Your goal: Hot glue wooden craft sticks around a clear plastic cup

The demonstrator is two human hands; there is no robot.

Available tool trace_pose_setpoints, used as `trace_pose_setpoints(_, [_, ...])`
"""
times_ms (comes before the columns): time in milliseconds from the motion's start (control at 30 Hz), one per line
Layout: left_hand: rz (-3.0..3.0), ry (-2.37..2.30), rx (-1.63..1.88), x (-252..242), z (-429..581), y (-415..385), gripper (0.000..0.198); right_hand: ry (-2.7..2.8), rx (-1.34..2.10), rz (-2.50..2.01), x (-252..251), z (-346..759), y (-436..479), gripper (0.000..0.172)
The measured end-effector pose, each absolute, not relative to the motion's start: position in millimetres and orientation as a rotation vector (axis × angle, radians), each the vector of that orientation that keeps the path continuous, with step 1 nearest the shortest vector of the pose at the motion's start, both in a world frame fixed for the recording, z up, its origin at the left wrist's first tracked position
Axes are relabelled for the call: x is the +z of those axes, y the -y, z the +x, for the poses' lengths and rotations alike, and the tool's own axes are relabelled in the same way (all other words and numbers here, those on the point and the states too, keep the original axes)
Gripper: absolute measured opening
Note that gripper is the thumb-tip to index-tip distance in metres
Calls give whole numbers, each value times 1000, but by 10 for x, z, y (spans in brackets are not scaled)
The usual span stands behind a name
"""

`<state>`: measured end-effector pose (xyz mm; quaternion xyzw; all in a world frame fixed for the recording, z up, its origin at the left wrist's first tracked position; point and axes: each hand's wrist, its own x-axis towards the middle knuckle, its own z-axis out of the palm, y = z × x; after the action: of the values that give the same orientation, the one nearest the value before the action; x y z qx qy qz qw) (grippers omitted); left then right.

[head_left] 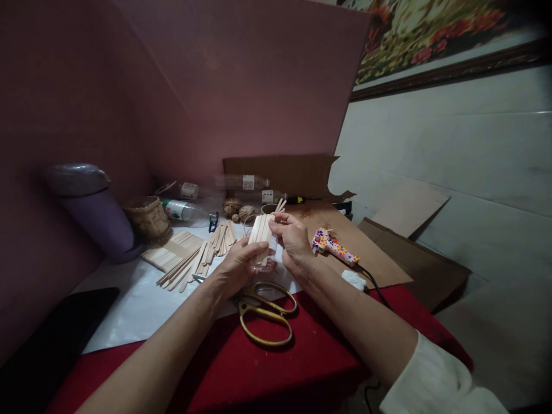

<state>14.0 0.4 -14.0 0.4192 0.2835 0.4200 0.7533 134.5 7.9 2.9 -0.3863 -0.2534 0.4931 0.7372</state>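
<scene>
My left hand [240, 265] grips a clear plastic piece clad with upright wooden craft sticks [260, 231], thumb pressed on the sticks. My right hand [292, 240] is closed on the same piece from the right, its fingertips pinching the top of a stick. Both hands hover over a white sheet [142, 305] on a red table [310, 362]. Gold-handled scissors [265, 316] lie just below my hands. A flower-patterned glue gun [334, 246] rests on brown cardboard to the right.
Loose craft sticks [194, 253] lie spread at the left. Behind them sit plastic bottles [190, 210], twine balls [233, 207], a woven basket [149, 218] and a purple flask [92, 210]. A black phone [56, 339] lies at the lower left. Cardboard sheets [414, 253] lean at the right.
</scene>
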Motion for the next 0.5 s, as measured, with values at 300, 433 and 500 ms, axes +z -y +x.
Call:
trace_pose_setpoints(300, [942,-582,914,-208,150,-33,39,507,1061,-867,86,1303,-66,22])
trace_pose_setpoints(433, [943,-570,902,-224,146,-38,41,486,1057,-879,96,1297,-67,20])
trace_pose_setpoints(500, [946,-562,907,-225,146,-39,41,486,1062,-883,98,1297,-67,20])
